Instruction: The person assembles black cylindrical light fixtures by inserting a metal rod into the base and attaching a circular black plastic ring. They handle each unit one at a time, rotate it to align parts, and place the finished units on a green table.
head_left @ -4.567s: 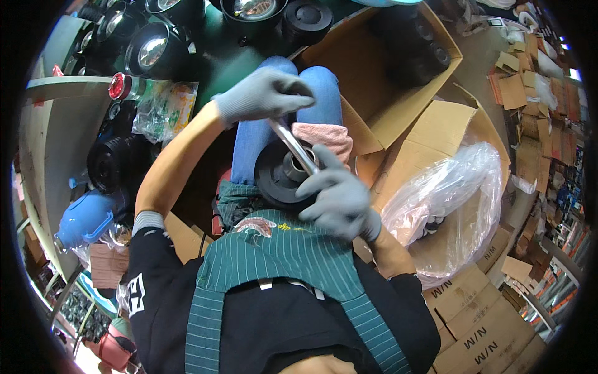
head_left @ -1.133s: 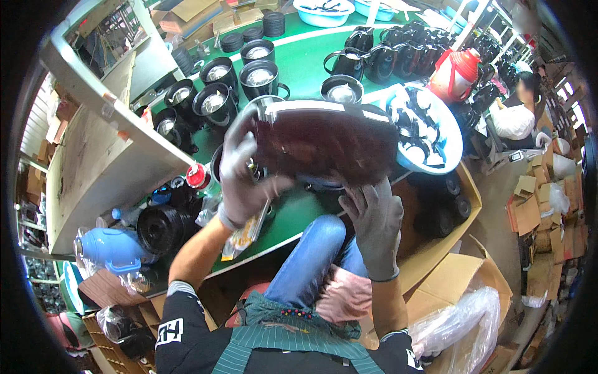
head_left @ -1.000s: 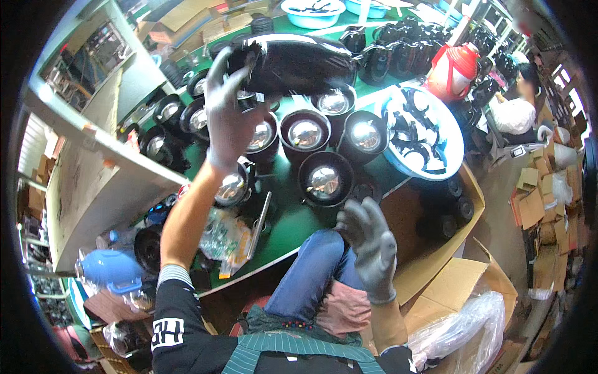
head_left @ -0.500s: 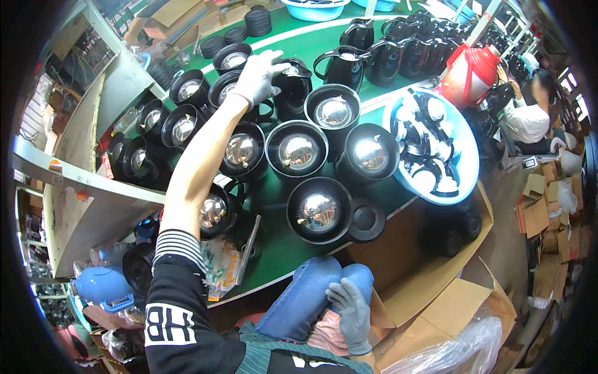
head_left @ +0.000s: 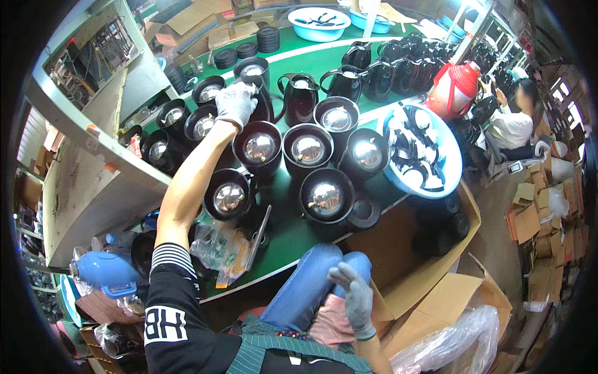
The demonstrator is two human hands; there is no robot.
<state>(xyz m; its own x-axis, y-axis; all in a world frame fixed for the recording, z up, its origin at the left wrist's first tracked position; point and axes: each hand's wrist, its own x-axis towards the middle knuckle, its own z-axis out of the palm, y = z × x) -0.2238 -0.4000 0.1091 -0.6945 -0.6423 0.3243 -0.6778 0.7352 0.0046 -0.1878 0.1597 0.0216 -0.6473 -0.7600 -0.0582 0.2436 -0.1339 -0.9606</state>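
My left hand (head_left: 237, 105), in a grey-white glove, reaches over the mouth of a black jug (head_left: 263, 111) in the left group. Its fingers are curled down at the rim; the fingertips are partly hidden. Around it stand several black jug bodies, open side up, each with a shiny silver dome inside, such as the near one (head_left: 308, 147). Just right of the left hand is a closed black jug (head_left: 300, 100) with a handle. Above my lap, my gloved right hand (head_left: 356, 305) is raised, fingers stretched out, holding nothing.
A light-blue basin (head_left: 458, 163) of black and white parts stands right of the jugs. Behind it is a red-and-white thermos flask (head_left: 453, 90). Cardboard boxes (head_left: 436, 299) sit below the green table's (head_left: 280, 258) edge. At far right, a person (head_left: 514, 124) sits.
My left hand has gone from beside the closed jug, fingers stretched, to the open jug left of it, fingers now curled. The right hand stays over the lap. The whole view has shifted slightly.
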